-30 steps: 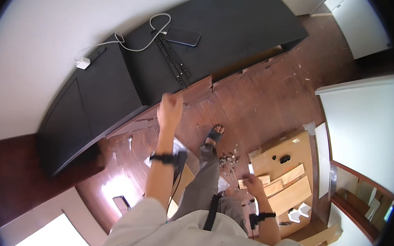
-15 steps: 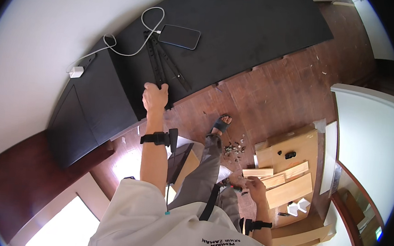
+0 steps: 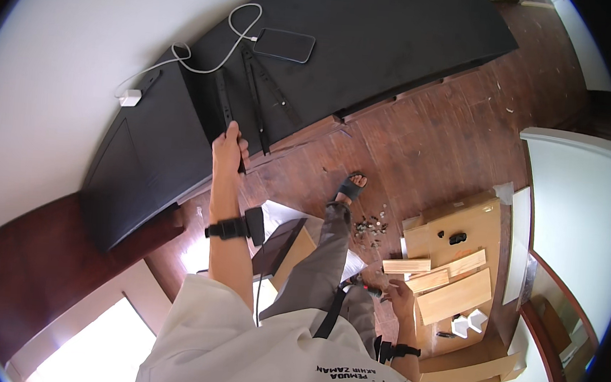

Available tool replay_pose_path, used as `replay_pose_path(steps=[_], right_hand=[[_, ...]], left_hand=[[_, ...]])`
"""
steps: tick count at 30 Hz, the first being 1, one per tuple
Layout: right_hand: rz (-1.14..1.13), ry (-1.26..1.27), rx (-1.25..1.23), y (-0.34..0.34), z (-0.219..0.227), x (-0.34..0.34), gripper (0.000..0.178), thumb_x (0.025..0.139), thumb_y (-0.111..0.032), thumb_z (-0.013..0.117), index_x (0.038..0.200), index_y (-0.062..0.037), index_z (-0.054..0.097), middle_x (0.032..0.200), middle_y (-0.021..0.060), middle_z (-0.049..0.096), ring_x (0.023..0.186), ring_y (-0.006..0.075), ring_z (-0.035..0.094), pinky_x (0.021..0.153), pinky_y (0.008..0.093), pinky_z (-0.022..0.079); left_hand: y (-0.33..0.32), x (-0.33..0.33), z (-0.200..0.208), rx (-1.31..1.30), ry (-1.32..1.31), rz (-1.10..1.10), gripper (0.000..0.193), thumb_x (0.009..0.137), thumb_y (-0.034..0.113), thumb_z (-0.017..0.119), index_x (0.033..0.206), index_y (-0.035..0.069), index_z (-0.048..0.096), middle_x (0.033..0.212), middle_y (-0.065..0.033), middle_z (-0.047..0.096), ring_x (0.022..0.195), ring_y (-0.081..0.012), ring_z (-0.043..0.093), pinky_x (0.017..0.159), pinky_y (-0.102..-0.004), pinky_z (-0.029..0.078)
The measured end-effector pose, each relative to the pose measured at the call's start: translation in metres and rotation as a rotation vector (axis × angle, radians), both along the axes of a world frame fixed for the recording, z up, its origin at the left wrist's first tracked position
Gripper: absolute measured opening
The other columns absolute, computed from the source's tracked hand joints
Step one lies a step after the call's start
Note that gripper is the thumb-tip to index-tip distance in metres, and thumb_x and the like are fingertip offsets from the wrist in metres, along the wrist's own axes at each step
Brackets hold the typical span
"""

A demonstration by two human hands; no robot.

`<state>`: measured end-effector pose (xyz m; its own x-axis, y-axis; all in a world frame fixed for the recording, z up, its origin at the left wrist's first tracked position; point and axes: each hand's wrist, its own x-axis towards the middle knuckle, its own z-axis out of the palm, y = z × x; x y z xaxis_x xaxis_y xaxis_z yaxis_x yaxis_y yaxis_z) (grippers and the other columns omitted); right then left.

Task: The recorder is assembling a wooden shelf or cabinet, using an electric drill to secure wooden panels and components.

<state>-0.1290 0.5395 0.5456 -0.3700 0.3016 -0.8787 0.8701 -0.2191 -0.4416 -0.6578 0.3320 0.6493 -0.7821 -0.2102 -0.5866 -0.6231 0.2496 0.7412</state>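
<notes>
Our left hand (image 3: 228,145) is closed around the lower end of a long black metal bracket (image 3: 223,105) lying at the front edge of the black surface (image 3: 375,38). A phone (image 3: 283,45) lies farther back. Our right hand (image 3: 396,295) grips a small tool (image 3: 364,287) low beside the wooden boards (image 3: 449,281) on the floor (image 3: 424,143).
</notes>
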Motion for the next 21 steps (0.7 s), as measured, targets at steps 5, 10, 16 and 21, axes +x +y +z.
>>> replay_pose_path(steps=[5,10,16,21], right_hand=[[0.064,0.240,0.153,-0.002,0.005,0.012,0.030,0.089,-0.014,0.061,0.115,-0.0001,0.064,0.084,0.0094,0.070,0.075,0.0138,0.065,0.067,0.0278,0.052],[-0.130,0.441,-0.039,-0.048,0.077,-0.003,0.028,0.097,-0.017,0.059,0.119,0.0015,0.061,0.088,0.0034,0.066,0.082,0.0106,0.063,0.070,0.0239,0.050],[-0.156,0.565,-0.321,-0.143,0.167,0.025,0.029,0.097,-0.015,0.060,0.120,0.0013,0.054,0.088,0.0064,0.065,0.071,0.0107,0.061,0.061,0.0225,0.048],[-0.174,0.403,-0.393,-0.200,0.151,0.088,0.028,0.091,-0.025,0.069,0.102,-0.0004,0.064,0.083,0.0022,0.067,0.069,0.0080,0.061,0.056,0.0230,0.048]], left_hand=[[-0.005,0.119,0.039,0.268,-0.065,-0.073,0.033,0.098,0.039,0.058,0.078,0.013,0.050,0.052,0.0048,0.040,0.037,-0.0066,0.035,0.035,-0.0228,0.026],[-0.061,0.291,0.065,0.158,-0.099,-0.462,0.033,0.097,0.036,0.061,0.084,0.006,0.056,0.056,0.0003,0.048,0.043,-0.0077,0.045,0.039,-0.0249,0.033],[-0.086,0.489,0.084,-0.070,0.029,-0.853,0.030,0.093,0.027,0.066,0.096,-0.002,0.059,0.071,-0.0208,0.061,0.062,-0.0298,0.063,0.056,-0.0377,0.047],[-0.132,0.570,0.080,-0.115,0.108,-0.810,0.020,0.094,0.017,0.062,0.097,-0.002,0.055,0.067,-0.0154,0.056,0.060,-0.0221,0.055,0.054,-0.0358,0.045]])
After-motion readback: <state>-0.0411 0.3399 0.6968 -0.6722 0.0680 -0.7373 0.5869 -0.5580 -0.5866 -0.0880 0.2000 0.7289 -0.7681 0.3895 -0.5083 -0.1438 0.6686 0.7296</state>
